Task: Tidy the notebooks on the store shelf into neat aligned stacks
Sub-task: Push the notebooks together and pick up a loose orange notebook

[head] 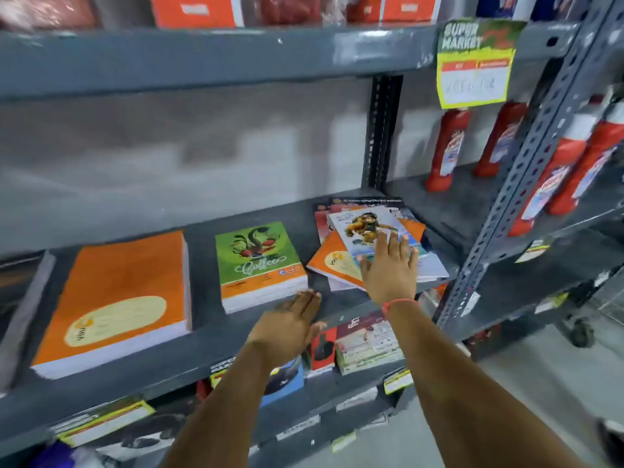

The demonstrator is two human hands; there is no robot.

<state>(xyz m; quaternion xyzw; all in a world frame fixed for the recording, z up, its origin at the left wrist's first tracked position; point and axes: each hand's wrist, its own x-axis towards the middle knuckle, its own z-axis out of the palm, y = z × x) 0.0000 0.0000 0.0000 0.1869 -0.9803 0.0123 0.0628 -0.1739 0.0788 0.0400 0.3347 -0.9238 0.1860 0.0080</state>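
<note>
Notebooks sit on a grey metal shelf (209,346) in three groups. Far left: tall stack w/ orange cover (114,298), edges squared. Middle: shorter stack topped by a green "Coffee" notebook (258,255), also squared, just beside the orange one but apart. Right: messy pile (341,211), covers fanned at diff angles; a white notebook w/ cartoon figure (366,228) lies skewed on top, an orange notebook (332,261) sticks out tilted beneath it, darker covers peek out at the back. Right hand (390,271) is flat, fingers spread, palm down on the messy pile, covering the near edge of the white and orange covers; not gripping anything; red thread on the wrist. Left hand (290,324) is open, fingers together and extended, fingertips at the near right corner of the Coffee stack; holds nothing; can't tell if it touches the stack. Red bottles (445,150) stand on the adjoining shelf bay to the right, under a yellow-green price sign (474,62). More stationery shows on the shelf below, blurred.
</note>
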